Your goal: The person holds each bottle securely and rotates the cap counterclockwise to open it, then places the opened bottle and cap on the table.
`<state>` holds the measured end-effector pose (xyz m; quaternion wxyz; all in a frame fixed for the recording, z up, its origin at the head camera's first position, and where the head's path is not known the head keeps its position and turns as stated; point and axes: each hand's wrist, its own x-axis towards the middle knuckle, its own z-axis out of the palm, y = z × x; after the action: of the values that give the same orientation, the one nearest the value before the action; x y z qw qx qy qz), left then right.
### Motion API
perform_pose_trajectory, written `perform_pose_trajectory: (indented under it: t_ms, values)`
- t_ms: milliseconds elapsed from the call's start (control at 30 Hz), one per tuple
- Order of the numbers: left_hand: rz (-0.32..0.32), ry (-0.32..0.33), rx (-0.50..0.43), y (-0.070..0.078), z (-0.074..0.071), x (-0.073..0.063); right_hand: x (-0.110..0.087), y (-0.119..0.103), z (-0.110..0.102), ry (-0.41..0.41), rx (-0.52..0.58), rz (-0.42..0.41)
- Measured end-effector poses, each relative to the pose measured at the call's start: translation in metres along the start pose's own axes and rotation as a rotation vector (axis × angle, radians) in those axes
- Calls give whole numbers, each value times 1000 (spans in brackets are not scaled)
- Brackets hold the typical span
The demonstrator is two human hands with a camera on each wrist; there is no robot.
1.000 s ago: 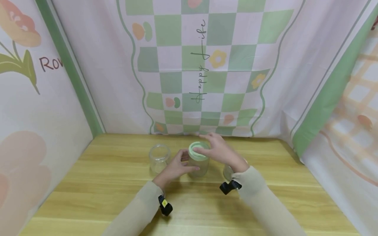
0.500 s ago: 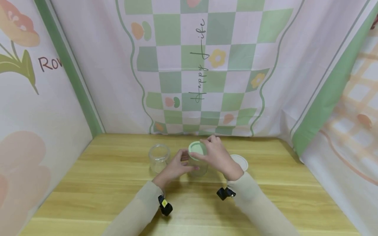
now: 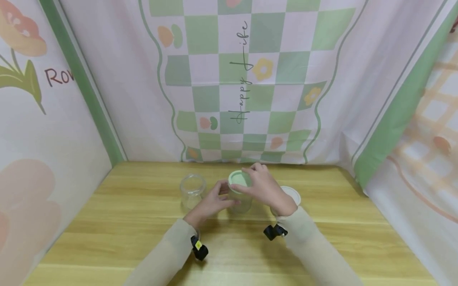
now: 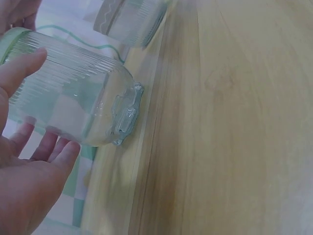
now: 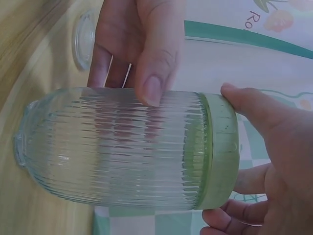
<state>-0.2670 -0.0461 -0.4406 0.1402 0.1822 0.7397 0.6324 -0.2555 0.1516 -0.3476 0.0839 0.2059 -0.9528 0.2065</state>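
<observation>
A ribbed clear glass jar stands upright on the table, with a light green lid on its mouth. My left hand holds the jar's body from the left, thumb on the near side and fingers behind. My right hand grips the lid's rim from the right. In the right wrist view its thumb is on one edge of the lid and its fingertips are on the opposite edge. The lid sits level on the glass.
An open, lidless glass jar stands to the left of my left hand. Behind my right wrist is another jar with a white lid, partly covered by the arm. A patterned curtain hangs along the table's back edge.
My right hand's fingers, spread above the green lid a second ago, have closed on its rim. The right wrist shifted slightly, uncovering the white lid. My left hand stayed on the jar.
</observation>
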Motion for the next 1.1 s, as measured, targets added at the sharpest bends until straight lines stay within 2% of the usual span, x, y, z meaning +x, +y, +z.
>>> perform_pose_trajectory:
  t_ms: [267,433,600,833,967,1100]
  values:
    - [36,-22,10,-1,-3,2,7,8,-7,-84,43,-61]
    - [48,-32,6,-1,-4,2,12,15,-13,-173,108,-103]
    - [45,-22,7,0,-4,2,20,22,-20,-283,180,-143]
    - [34,-24,9,-1,-3,2,31,32,-26,-406,289,-150]
    - [23,-27,7,0,-3,2,35,35,-27,-458,312,-168]
    - [24,-28,3,0,-3,1,36,35,-28,-472,319,-198]
